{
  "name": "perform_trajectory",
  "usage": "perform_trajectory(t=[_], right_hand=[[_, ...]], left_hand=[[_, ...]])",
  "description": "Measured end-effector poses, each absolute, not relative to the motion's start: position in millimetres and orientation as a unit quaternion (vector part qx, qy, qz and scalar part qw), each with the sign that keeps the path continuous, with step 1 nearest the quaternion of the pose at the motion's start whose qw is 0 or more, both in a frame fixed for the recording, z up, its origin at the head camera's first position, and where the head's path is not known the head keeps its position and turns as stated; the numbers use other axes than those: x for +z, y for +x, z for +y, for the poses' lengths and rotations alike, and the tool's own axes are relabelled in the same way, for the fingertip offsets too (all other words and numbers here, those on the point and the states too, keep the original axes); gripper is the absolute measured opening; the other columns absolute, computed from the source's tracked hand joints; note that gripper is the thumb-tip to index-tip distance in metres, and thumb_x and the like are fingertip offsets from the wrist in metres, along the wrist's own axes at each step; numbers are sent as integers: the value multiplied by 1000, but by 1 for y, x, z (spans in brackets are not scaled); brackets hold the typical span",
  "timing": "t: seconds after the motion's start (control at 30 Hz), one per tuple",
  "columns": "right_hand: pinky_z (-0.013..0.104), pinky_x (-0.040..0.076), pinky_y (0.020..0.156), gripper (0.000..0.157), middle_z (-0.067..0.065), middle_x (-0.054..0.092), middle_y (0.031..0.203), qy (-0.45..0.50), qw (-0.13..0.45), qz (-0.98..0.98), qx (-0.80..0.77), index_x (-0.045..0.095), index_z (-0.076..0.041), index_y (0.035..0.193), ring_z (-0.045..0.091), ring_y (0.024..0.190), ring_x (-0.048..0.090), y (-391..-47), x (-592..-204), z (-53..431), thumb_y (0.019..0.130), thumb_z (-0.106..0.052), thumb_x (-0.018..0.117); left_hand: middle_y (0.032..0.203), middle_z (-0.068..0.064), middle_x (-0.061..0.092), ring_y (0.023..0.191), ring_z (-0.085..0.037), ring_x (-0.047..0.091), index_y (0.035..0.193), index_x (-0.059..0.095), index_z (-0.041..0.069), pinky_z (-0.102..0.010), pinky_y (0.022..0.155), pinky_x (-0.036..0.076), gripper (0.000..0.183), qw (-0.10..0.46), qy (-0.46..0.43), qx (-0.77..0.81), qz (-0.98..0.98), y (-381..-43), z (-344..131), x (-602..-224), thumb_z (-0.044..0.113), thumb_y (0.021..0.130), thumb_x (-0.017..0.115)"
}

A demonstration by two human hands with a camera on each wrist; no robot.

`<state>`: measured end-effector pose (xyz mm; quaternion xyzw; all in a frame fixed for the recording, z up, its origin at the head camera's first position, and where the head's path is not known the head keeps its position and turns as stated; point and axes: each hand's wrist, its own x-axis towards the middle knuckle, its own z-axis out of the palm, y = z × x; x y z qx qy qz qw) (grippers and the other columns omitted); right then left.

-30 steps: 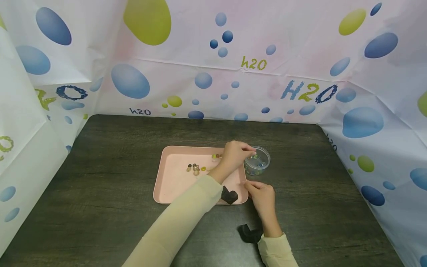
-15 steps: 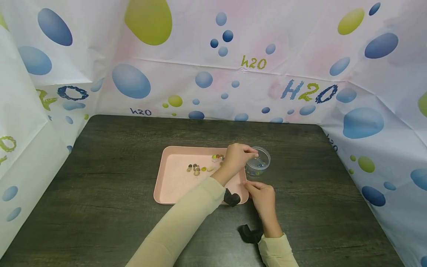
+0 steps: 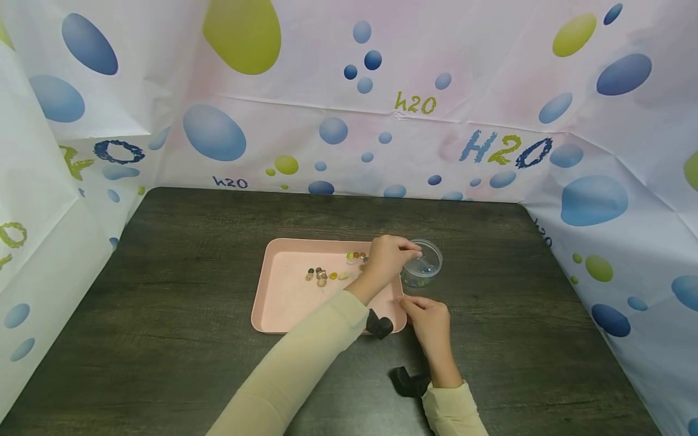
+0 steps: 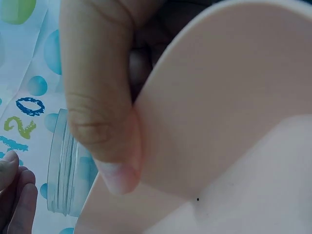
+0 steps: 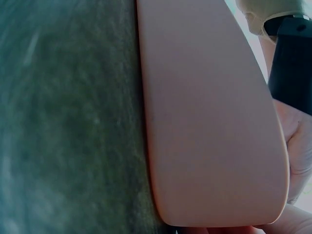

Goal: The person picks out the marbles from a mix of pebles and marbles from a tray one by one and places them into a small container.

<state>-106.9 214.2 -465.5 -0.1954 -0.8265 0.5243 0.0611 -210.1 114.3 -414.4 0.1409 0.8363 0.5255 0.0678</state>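
Note:
My left hand (image 3: pixel 388 257) reaches across the tray, its thumb and fingertips close together over the mouth of a clear round plastic jar (image 3: pixel 439 261). I cannot tell whether anything small sits between them. In the left wrist view its fingertips (image 4: pixel 28 197) show beside the jar (image 4: pixel 61 165). Small green and clear glass pieces lie in the jar. My right hand (image 3: pixel 431 318) pinches the pink tray (image 3: pixel 278 309) by its right rim, near the front corner. Its thumb (image 4: pixel 105 112) presses inside the rim in the left wrist view; the tray's outer wall (image 5: pixel 209 126) fills the right wrist view.
Small stones (image 3: pixel 322 281), a yellow piece (image 3: pixel 332 275) and several small coloured pieces (image 3: pixel 357 256) lie in the tray. My left forearm hides part of it. A dark wood table (image 3: pixel 191 272) bears everything. A patterned sheet (image 3: pixel 305 91) stands behind and at both sides.
My left hand has shifted slightly right over the jar, then stayed there. Green seen under its fingertips a second ago no longer shows there. My right hand keeps its hold on the tray.

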Motion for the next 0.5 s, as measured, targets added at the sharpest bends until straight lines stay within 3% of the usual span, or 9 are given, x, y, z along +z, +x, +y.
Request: perform_trajectory(t=[0.27, 0.5], right_hand=[[17, 50, 57, 18, 17, 77, 90, -191, 60, -828, 523, 80, 2, 95, 3, 64, 63, -108, -464, 215, 87, -14, 74], [15, 51, 57, 20, 20, 76, 93, -194, 56, -826, 527, 79, 4, 96, 4, 67, 67, -109, -463, 215, 88, -14, 73]], left_hand=[[101, -3, 78, 54, -5, 45, 99, 81, 15, -18, 47, 32, 13, 61, 139, 538, 829, -212, 110, -418, 21, 91, 74], [97, -5, 78, 59, -6, 53, 101, 80, 10, -18, 50, 35, 15, 64, 124, 564, 814, -216, 97, -423, 19, 92, 72]])
